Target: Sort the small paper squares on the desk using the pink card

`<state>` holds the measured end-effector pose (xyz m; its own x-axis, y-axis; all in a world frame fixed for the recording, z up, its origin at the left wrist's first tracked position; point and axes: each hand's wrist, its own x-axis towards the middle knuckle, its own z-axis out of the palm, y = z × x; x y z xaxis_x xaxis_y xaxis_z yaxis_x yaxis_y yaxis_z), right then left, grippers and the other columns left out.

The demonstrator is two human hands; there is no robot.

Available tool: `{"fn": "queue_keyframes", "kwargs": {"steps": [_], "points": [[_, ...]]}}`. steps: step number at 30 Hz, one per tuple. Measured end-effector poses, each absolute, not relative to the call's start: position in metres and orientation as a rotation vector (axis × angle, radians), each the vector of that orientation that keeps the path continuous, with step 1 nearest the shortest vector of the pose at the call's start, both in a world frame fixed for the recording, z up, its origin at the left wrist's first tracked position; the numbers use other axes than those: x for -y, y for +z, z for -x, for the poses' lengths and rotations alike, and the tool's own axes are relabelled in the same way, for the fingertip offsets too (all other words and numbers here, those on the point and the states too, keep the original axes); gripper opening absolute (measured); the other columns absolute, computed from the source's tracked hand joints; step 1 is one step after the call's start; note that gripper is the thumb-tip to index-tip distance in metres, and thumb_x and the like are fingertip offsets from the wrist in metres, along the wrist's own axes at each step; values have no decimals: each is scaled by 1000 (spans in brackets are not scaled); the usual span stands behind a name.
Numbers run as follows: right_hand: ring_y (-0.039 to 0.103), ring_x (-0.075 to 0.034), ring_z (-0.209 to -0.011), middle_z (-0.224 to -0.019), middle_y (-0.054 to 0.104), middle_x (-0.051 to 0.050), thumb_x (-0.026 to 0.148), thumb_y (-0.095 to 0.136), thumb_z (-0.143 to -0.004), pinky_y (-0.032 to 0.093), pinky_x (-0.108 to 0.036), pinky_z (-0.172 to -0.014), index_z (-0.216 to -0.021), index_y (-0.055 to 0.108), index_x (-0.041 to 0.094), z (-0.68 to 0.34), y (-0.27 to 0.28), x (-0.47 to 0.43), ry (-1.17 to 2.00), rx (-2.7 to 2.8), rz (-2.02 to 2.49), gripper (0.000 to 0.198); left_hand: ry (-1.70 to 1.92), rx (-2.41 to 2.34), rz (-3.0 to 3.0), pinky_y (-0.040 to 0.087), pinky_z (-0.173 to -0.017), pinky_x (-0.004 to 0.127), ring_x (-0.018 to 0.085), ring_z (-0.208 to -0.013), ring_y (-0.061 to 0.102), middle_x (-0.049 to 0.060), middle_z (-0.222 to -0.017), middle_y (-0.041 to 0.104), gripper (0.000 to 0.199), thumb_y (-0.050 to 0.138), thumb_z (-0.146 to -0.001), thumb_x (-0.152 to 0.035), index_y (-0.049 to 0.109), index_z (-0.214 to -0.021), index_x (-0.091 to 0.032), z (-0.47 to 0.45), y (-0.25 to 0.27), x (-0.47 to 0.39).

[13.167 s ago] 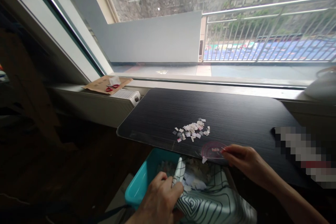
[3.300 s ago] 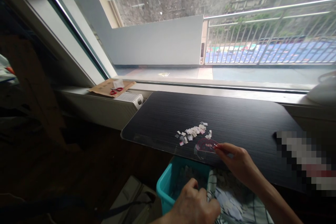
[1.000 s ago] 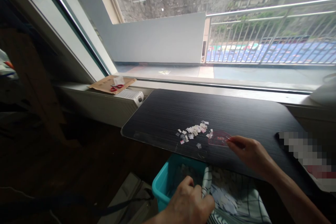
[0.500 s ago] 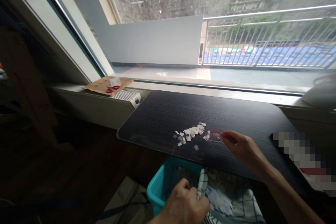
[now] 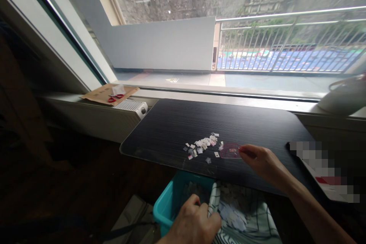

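A pink see-through protractor [image 5: 228, 152] lies flat on the dark table, and my right hand [image 5: 259, 160] pinches its right edge between thumb and fingers. Just left of it is a loose heap of small paper scraps [image 5: 204, 143], mostly white, with a few scattered around. Below the table's near edge, my left hand [image 5: 196, 221] is closed on the rim of a checked cloth bag [image 5: 213, 200]. White scraps show inside the bag. Beside it stands a turquoise bin [image 5: 167, 204] with pale bits in it, partly hidden by my left hand.
The black table [image 5: 160, 126] stands against the window ledge. Red-handled scissors [image 5: 116, 98] rest on a brown envelope [image 5: 97, 94] above a white radiator [image 5: 133, 108]. A blurred-out flat object [image 5: 317, 171] sits at the table's right end. A white rounded vessel [image 5: 339, 97] is on the ledge.
The view has shifted slightly, so everything sits further left. A small white scrap now lies apart near the protractor's lower left. Both hands keep their grips.
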<state>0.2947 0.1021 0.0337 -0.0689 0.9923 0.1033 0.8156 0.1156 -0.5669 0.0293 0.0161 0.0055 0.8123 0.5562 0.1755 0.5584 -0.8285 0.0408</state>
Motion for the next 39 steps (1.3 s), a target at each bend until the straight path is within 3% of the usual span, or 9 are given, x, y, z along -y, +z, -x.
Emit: {"fn": "queue_keyframes", "kwargs": {"steps": [7, 14, 21, 29, 39], "points": [[69, -21, -73, -84, 77, -5, 39, 54, -83, 52, -28, -65, -89, 76, 20, -290, 27, -112, 529, 1825, 1626, 29, -205, 965, 3037, 39, -68, 29, 15, -55, 51, -1, -64, 57, 6, 58, -78, -20, 52, -76, -20, -27, 8, -17], [68, -20, -71, -78, 75, -3, 33, 55, -81, 51, -27, -67, -84, 75, 19, -299, 26, -108, 767, 1911, 1602, 24, -162, 1217, 3071, 40, -68, 29, 16, -59, 52, -2, -67, 58, 30, 76, -67, -40, 54, -74, -21, -18, 15, -16], [66, -21, -73, -81, 73, -6, 35, 55, -83, 51, -29, -70, -85, 72, 16, -302, 22, -98, 910, 1793, 1575, 25, -173, 1456, 3090, 43, -79, 30, 17, -70, 55, -3, -74, 60, 39, 86, -56, -34, 57, -79, -20, -14, 30, -14], [65, -19, -70, -76, 73, -3, 33, 57, -80, 49, -24, -65, -81, 73, 17, -306, 27, -84, 1017, 1791, 1566, 23, -108, 1486, 3107, 42, -76, 29, 17, -71, 54, -3, -75, 60, 33, 83, -60, -29, 58, -78, -20, -15, 30, -16], [63, -19, -70, -78, 72, -4, 36, 58, -81, 49, -25, -64, -82, 73, 16, -316, 32, -73, 1111, 1824, 1576, 25, 89, 1562, 3111, 42, -76, 31, 19, -76, 53, -1, -78, 59, 31, 78, -67, -40, 57, -79, -21, -15, 34, -19]]}}
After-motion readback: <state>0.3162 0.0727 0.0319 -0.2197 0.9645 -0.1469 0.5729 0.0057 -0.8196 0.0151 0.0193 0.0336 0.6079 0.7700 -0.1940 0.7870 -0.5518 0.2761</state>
